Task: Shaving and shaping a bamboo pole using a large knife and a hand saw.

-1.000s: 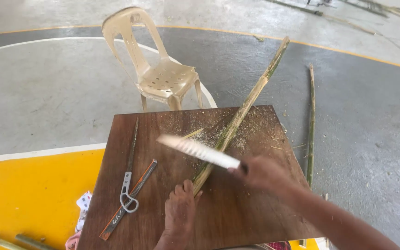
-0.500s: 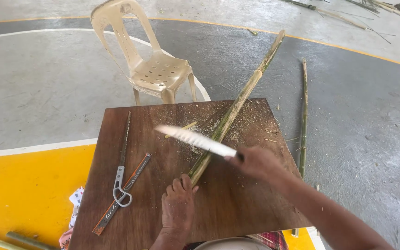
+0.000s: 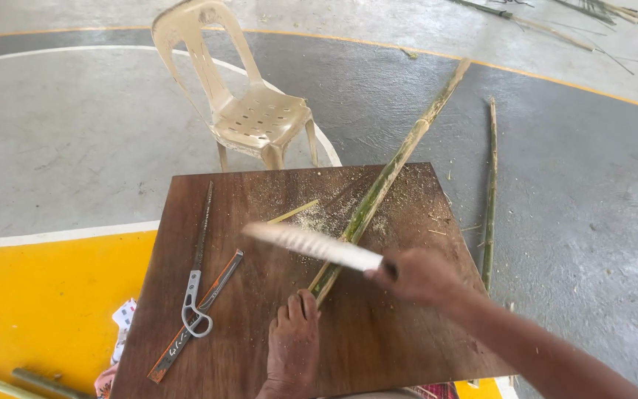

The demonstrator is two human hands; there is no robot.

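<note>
Concrete court floor w/ painted lines, plastic chair [image 3: 249, 103] at far side, brown wooden board [image 3: 275, 347] near you. Your left hand [image 3: 293, 343] lies palm-down on the board, fingers together, pinning the near end of the green bamboo stalk [image 3: 389, 174], which runs diagonally from board centre off the far-right edge. Your right hand [image 3: 419, 277], arm reaching in from near right, grips a big knife [image 3: 311, 245], blade blurred, pointing left just above the stalk. Small saw [image 3: 199, 255] lies at left of board.

Soft, even daylight filled the frame; shadows stayed faint. The knife blade [image 3: 311, 245] at centre was smeared by motion blur, while the tabletop [image 3: 407, 347] and floor [image 3: 75, 148] looked sharp.
</note>
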